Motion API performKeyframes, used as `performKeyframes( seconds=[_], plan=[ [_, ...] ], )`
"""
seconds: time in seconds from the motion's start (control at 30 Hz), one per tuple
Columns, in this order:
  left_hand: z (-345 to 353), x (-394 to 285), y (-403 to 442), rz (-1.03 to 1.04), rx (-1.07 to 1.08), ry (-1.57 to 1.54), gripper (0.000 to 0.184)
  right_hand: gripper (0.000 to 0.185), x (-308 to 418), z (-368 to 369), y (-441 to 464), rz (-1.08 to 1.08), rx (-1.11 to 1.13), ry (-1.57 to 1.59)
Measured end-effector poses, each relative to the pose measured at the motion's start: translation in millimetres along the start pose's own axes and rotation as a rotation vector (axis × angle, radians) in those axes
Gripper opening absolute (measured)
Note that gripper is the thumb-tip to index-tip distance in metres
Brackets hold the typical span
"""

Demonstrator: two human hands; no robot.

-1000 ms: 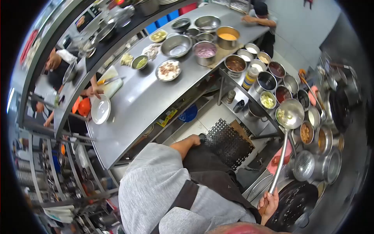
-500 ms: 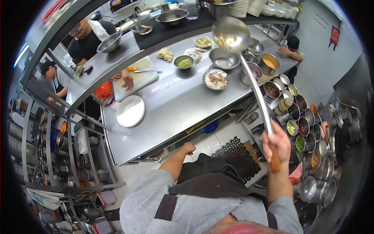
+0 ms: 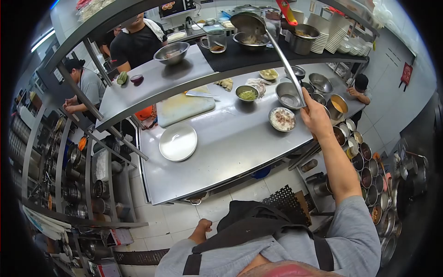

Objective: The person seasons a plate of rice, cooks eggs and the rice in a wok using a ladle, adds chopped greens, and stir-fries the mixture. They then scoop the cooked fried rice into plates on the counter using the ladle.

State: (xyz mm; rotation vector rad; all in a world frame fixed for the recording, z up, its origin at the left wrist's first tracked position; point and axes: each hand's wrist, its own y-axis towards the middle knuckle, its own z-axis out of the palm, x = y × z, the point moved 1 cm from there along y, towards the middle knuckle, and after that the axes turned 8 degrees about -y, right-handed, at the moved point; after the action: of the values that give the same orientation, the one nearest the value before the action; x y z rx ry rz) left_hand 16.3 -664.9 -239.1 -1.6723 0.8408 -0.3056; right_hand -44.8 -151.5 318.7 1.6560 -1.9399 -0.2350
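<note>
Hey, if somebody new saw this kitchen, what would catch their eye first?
Probably the long metal ladle in the right hand, its head tipped over a metal bowl on the raised shelf. Next, the bright white plate towards the left of the steel counter, just in front of the cutting board.

white tiled floor (image 3: pixel 182 219); pale wall (image 3: pixel 390 87)

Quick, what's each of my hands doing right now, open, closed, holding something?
Left hand: closed in a loose fist, nothing seen in it.
Right hand: closed, holding the ladle by its handle.
</note>
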Motion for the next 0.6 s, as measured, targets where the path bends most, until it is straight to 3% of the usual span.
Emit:
performKeyframes(
  seconds=[0.07, 0.1, 0.17, 0.2, 0.27, 0.3, 0.4, 0.47, 0.53, 0.57, 0.6],
  plan=[
    [-11, 24, 1, 0.782, 0.171, 1.056, 0.014, 0.063, -6, 8, 3, -0.070, -0.109, -0.025],
    [-9, 23, 2, 0.784, 0.170, 1.053, 0.014, 0.063, -7, 11, 5, -0.074, -0.109, -0.027],
    [-10, 20, 7, 0.562, 0.183, 1.039, 0.022, 0.064, -8, 14, 5, -0.050, -0.139, 0.015],
    [-11, 17, 5, 0.563, 0.188, 1.041, 0.022, 0.064, -5, 12, 5, -0.047, -0.137, 0.012],
    [-10, 5, 2, 0.767, 0.065, 1.231, 0.030, 0.063, 3, 9, 7, 0.037, -0.019, 0.069],
    [-11, -9, 4, 0.621, 0.122, 1.204, 0.035, 0.063, 4, 13, 5, 0.047, -0.005, 0.074],
    [-11, -41, 29, 0.684, 0.112, 1.119, 0.029, 0.064, 5, 23, 2, 0.117, -0.054, 0.177],
    [-4, -73, 16, 0.165, 0.021, 0.145, 0.020, 0.063, -2, 26, -3, 0.183, -0.021, 0.363],
    [-2, -101, 21, 0.422, 0.103, 0.618, 0.018, 0.059, 1, 24, -13, 0.254, -0.008, 0.837],
    [2, -114, 12, 0.760, -0.004, 1.107, 0.024, 0.058, 1, 22, -23, 0.297, -0.036, 0.905],
    [12, -117, 38, 0.859, 0.057, 1.345, 0.033, 0.059, 5, 17, -37, 0.372, -0.042, 0.993]
  ],
)
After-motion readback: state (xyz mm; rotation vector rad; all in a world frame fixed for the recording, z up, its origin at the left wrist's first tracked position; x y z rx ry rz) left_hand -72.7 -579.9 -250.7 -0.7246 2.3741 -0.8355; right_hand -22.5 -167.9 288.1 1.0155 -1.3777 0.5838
